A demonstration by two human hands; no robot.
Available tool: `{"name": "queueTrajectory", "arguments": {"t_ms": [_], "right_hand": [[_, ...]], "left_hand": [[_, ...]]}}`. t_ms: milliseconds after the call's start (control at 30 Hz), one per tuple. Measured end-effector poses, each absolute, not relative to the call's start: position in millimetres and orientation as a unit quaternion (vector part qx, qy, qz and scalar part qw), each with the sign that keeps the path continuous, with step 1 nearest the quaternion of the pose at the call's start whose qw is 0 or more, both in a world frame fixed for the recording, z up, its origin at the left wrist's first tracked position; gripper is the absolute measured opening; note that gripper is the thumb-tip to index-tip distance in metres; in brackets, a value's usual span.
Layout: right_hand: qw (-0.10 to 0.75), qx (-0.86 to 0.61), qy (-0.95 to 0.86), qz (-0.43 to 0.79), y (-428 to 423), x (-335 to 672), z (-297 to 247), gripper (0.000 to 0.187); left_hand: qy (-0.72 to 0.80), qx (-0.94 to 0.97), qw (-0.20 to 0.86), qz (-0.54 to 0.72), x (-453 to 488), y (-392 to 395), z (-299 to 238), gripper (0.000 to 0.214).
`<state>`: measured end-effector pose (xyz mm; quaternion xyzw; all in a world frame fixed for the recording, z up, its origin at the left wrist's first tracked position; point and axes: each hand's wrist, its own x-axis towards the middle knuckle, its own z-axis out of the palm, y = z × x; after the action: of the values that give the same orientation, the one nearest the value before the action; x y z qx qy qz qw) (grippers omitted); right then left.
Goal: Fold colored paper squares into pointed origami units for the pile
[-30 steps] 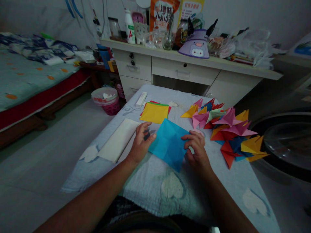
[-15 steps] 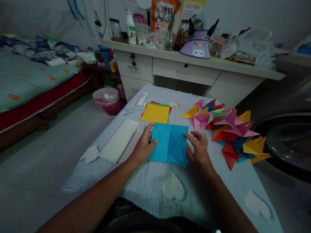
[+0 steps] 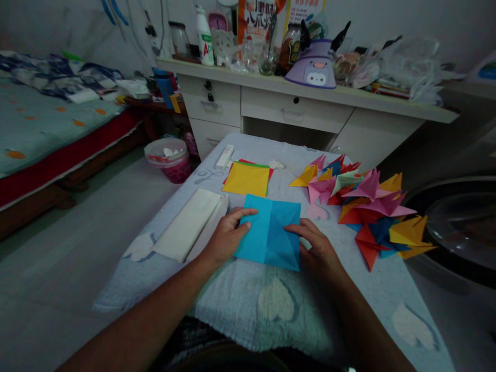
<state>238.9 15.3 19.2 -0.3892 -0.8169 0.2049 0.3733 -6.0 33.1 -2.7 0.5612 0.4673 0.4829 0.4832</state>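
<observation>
Toward the person, open tablecloth (image 3: 248, 289) stretches between the two forearms below the blue paper square (image 3: 267, 235), and another open strip runs between the right hand (image 3: 315, 240) and the folded paper cranes (image 3: 372, 199), which crowd the right side. Leftward, the long white folded sheet (image 3: 189, 222) lies just beside the left hand (image 3: 228, 232); straight ahead the yellow-topped paper stack (image 3: 246, 179) blocks the way, leaving a lane between it and the cranes toward the desk (image 3: 294, 108).
</observation>
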Motion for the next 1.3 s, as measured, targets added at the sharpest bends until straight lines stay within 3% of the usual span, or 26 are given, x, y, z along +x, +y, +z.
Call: {"name": "queueTrajectory", "arguments": {"t_ms": [233, 433, 600, 733, 900, 1067, 1300], "right_hand": [[0.413, -0.422, -0.763, 0.263, 19.0, 243.8, 14.3, 0.013], [0.466, -0.451, -0.673, 0.355, 19.7, 246.9, 12.0, 0.008], [0.492, -0.478, -0.62, 0.38, 18.4, 247.8, 14.2, 0.01], [0.516, -0.485, -0.595, 0.38, 18.7, 248.3, 13.4, 0.01], [0.52, -0.476, -0.581, 0.406, 20.3, 248.1, 9.9, 0.011], [0.498, -0.466, -0.58, 0.446, 18.5, 244.9, 10.4, 0.012], [0.48, -0.443, -0.581, 0.486, 15.3, 244.4, 6.2, 0.042]], "left_hand": [[0.472, 0.501, 0.527, 0.498, -9.1, 30.3, -0.1, 0.034], [0.406, 0.416, 0.635, 0.509, -10.6, 27.6, 1.9, 0.046], [0.358, 0.438, 0.658, 0.497, -6.6, 26.6, 5.8, 0.049], [0.369, 0.523, 0.605, 0.473, -5.5, 24.6, 6.2, 0.044], [0.384, 0.682, 0.441, 0.439, -5.9, 20.8, 5.5, 0.052], [0.407, 0.691, 0.389, 0.453, -8.0, 21.5, 5.0, 0.017], [0.416, 0.665, 0.389, 0.483, -7.5, 24.0, 4.0, 0.014]]}}
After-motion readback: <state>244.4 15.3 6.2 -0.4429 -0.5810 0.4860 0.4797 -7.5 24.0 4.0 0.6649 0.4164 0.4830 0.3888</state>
